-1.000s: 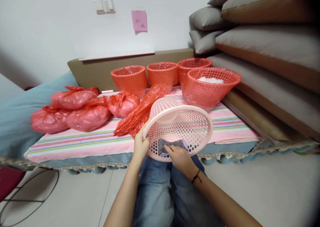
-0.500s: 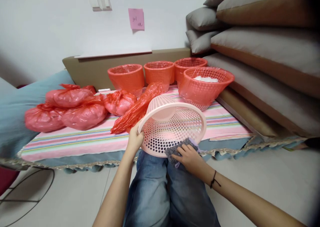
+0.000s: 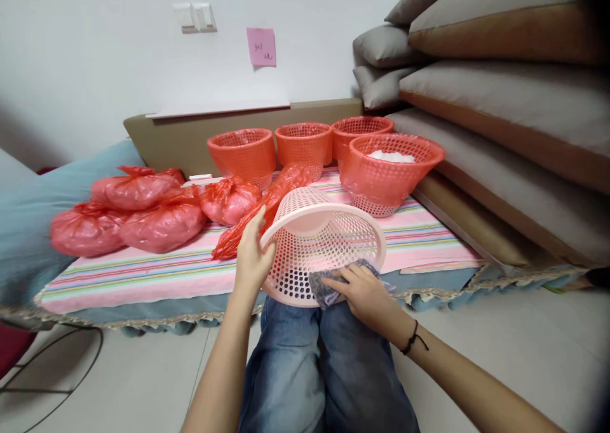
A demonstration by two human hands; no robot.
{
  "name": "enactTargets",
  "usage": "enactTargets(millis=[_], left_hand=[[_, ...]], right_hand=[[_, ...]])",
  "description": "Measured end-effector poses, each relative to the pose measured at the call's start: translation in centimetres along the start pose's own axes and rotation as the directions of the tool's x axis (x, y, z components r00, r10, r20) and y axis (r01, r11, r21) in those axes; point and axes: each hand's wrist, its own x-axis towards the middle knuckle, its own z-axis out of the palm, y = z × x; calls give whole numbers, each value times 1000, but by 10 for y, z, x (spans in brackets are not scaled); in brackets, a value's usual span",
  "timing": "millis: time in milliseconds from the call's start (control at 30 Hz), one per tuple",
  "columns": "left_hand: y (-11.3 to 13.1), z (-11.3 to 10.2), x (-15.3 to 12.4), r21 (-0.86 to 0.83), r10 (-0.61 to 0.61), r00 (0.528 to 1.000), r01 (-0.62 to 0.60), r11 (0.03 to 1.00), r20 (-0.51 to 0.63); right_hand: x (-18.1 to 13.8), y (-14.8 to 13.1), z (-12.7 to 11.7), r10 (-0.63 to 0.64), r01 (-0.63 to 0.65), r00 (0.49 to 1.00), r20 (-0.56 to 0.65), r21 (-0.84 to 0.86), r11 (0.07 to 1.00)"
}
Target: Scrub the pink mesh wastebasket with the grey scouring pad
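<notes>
A pale pink perforated plastic basket (image 3: pixel 328 209) lies tipped on its side, its mouth facing me, resting at my knees by the bed's edge. My left hand (image 3: pixel 252 252) holds its left rim, with the thumb at the rim and the fingers stretched along the outside. In my right hand (image 3: pixel 365 293) is a grey cloth (image 3: pixel 321 286) with pale purple edging, pressed against the lower inner side of the basket near the rim. The palm side of the right hand is hidden. A bunched red plastic bag (image 3: pixel 290 178) lies just behind the basket.
Several red baskets lined with plastic, one a red basket (image 3: pixel 391 176) with white contents, stand at the back. Filled red bags (image 3: pixel 162 226) sit at the left on a striped pink cloth (image 3: pixel 143 284). Stacked cushions (image 3: pixel 500 96) rise at the right.
My left hand has loosened and its fingers have straightened along the rim. The right hand and cloth have shifted slightly left along the basket. The basket has moved slightly left.
</notes>
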Motion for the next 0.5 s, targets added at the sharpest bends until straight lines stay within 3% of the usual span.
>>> enactTargets(millis=[100, 233, 367, 500], left_hand=[[12, 7, -14, 91, 87, 977, -71, 993, -193], [37, 20, -35, 141, 168, 924, -126, 982, -343], [46, 40, -63, 45, 37, 925, -21, 999, -377], [40, 65, -87, -128, -210, 951, 184, 974, -227]], right_hand=[[22, -6, 2, 118, -64, 981, -155, 317, 946], [48, -15, 16, 341, -120, 899, -275, 594, 795], [55, -25, 39, 561, -162, 774, -293, 765, 623], [49, -33, 57, 697, -196, 677, -237, 855, 481]])
